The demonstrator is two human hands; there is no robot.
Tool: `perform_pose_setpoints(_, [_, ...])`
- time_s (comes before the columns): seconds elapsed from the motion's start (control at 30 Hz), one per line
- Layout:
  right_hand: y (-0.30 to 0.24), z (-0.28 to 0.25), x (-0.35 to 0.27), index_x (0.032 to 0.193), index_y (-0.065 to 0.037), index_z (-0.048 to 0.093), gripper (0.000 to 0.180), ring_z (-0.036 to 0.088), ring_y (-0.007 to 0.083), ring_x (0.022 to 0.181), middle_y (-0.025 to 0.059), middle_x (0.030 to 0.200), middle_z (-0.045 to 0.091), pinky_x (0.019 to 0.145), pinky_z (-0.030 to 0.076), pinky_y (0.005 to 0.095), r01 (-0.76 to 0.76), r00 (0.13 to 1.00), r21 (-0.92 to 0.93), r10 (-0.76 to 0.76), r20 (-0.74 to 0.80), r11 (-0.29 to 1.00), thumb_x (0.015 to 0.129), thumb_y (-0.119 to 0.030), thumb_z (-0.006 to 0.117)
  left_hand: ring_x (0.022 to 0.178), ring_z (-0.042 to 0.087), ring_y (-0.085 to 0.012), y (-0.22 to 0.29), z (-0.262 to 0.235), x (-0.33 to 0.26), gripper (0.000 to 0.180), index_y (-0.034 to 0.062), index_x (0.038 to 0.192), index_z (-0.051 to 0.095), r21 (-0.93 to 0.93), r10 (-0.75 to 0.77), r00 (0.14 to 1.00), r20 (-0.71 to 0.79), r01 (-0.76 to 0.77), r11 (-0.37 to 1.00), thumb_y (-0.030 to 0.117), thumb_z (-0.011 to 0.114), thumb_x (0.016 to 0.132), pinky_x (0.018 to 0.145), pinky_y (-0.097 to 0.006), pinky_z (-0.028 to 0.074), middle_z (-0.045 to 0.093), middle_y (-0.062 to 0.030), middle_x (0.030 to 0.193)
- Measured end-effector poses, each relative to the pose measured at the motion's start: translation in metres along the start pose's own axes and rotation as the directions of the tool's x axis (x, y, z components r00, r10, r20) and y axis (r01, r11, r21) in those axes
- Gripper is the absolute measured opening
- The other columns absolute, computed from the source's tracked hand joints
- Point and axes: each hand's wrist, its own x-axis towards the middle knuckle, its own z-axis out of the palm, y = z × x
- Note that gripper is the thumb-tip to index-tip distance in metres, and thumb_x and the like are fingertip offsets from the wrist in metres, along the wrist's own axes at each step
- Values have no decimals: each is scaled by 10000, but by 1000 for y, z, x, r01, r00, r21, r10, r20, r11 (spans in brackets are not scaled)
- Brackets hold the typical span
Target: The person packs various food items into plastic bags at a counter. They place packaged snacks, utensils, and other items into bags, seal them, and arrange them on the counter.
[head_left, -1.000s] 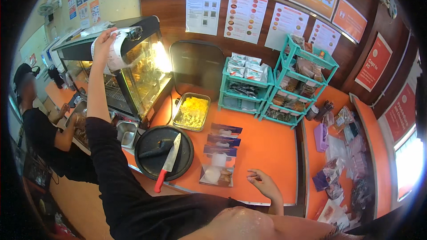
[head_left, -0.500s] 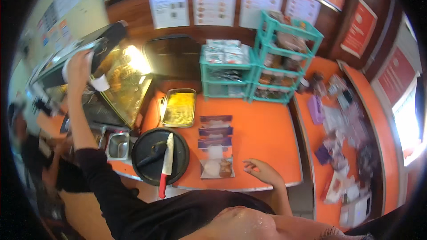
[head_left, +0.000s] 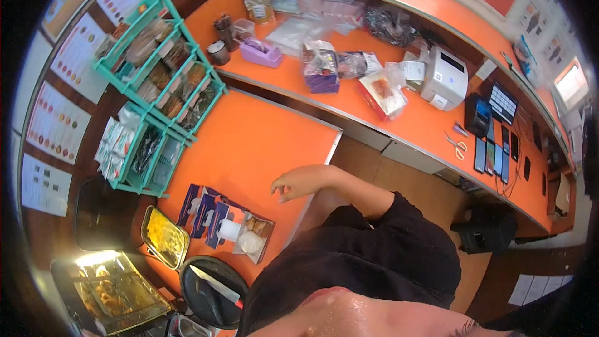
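My right hand [head_left: 299,182] hovers over the orange table [head_left: 262,134] near its front edge, fingers loosely bent and apart, holding nothing. Closest to it is an open paper box [head_left: 269,228] with a round white bundle [head_left: 251,241] and brown food pieces [head_left: 257,224] inside. The box's purple printed lid and similar purple-and-white cartons [head_left: 201,209] lie in a row beside it. My left hand is out of view. A knife [head_left: 215,284] with a red handle rests on a round black chopping board [head_left: 193,293].
A tray of yellow food [head_left: 163,237] stands near the board, by a lit glass food warmer [head_left: 118,293]. Teal racks [head_left: 168,115] hold packets. On the far counter are a purple dispenser [head_left: 262,56], a white printer [head_left: 445,78], scissors [head_left: 458,146] and several phones [head_left: 490,159].
The view has swung to the right, bringing the far counter into sight. My left hand, which was up at the food warmer, has left the picture. My right hand stays empty near the box.
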Motion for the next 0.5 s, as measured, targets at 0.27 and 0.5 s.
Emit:
perform_pose_setpoints(0.27, [80,-125,-126,1102,-34,681,328,656,336,1017,158,1085,701,876,508,424,-467,648,111,425,-632,877,899,-277,599,1252,446,-374,217,-31,-27,472,-14,1319,433,-380,-13,1000,0,12,925,249,589,959,1076,-477,360,435,-236,1365])
perform_pose_setpoints(0.5, [184,-265,-185,997,-95,724,253,686,345,857,171,906,710,780,544,459,-615,393,-238,31,-919,752,890,-300,622,1306,378,-410,454,-85,-47,581,-12,1329,367,-757,104,978,179,70,650,280,655,917,1098,-514,324,352,-259,1410])
